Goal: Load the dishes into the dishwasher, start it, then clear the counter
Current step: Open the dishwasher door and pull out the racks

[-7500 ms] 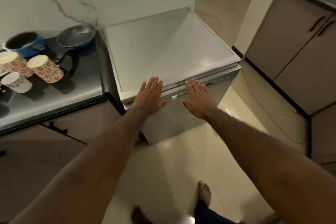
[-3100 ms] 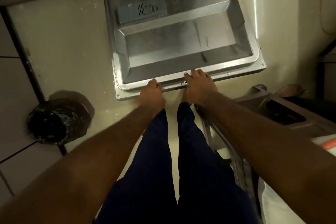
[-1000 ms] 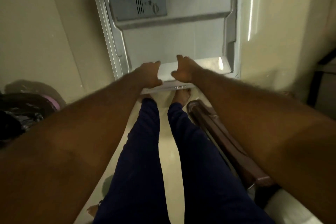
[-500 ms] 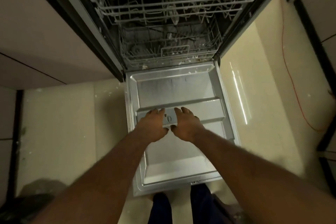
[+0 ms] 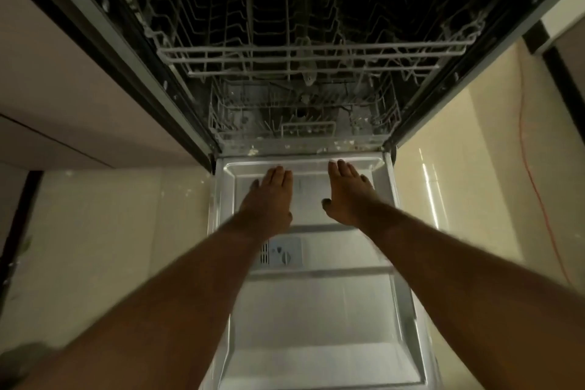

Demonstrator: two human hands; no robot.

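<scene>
Flatly over the dishwasher door (image 5: 316,310) — left hand (image 5: 269,200), right hand (image 5: 346,196), fingers (image 5: 278,175) straight, empty.

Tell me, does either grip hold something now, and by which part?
Nothing is held. The left grip and right grip are flat hands, fingers straight, over the inner panel of the open dishwasher door; contact is unclear.

Left hand (image 5: 268,196), right hand (image 5: 346,196) slid up door (image 5: 316,310)
</scene>
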